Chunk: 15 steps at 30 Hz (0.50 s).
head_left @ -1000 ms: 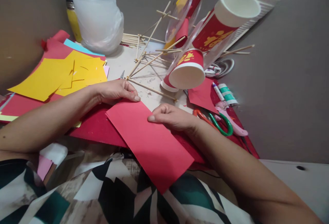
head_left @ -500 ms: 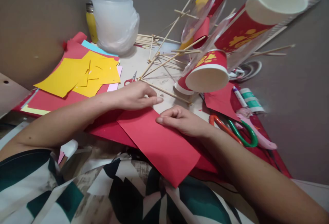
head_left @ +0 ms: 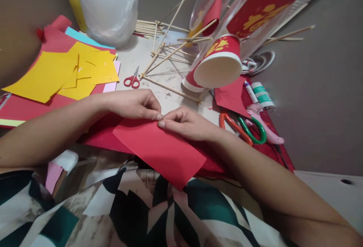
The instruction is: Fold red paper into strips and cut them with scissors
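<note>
A red paper sheet (head_left: pixel 161 152) lies at the table's near edge, one corner hanging over my lap. Along its far edge my left hand (head_left: pixel 138 105) pinches the paper between thumb and curled fingers. My right hand (head_left: pixel 188 124) grips the same edge, thumb on top, its tip touching the left thumb. The fingers under the paper are partly hidden. Small red scissors (head_left: pixel 132 81) rest on the table beyond my left hand.
A stick frame (head_left: pixel 170 50) with paper cups (head_left: pixel 218 69) stands behind my hands. Yellow papers (head_left: pixel 65 71) lie on red ones at the left, near a white plastic-wrapped container (head_left: pixel 106 9). Large scissors (head_left: pixel 255 130) and a marker (head_left: pixel 251 92) are at the right.
The view has shifted, so things appear further left and higher. My two hands have come together, thumbs now meeting at the red paper's far edge.
</note>
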### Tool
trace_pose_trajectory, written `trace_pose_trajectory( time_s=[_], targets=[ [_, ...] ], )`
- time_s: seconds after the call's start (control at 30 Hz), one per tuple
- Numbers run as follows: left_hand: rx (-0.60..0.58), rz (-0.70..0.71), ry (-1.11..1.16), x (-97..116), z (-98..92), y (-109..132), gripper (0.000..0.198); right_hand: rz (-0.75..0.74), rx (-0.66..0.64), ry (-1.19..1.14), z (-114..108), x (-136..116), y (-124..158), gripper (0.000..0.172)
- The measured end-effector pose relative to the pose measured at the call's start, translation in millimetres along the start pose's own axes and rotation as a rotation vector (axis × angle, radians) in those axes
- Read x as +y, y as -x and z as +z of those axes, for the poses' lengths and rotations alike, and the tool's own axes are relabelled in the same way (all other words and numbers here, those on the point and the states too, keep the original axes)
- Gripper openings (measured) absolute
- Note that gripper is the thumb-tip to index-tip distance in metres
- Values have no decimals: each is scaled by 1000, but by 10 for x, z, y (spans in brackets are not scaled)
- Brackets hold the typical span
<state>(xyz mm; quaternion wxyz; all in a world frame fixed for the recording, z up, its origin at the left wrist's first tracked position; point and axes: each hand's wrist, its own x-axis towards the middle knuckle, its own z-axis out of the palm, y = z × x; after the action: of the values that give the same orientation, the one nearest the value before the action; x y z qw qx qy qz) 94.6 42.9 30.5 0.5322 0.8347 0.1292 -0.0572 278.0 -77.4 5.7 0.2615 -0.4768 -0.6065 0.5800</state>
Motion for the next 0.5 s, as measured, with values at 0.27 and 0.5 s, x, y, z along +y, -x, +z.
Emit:
trace_pose_trajectory(
  time_s=[0.27,0.5],
  targets=[
    [92,18,-5,-15,-71,13,27,-26,33,54,-53,-33,58,55],
    [246,-25,145,-31,-244,102,44,-34,80,40,-172,-69,158,61]
  ],
)
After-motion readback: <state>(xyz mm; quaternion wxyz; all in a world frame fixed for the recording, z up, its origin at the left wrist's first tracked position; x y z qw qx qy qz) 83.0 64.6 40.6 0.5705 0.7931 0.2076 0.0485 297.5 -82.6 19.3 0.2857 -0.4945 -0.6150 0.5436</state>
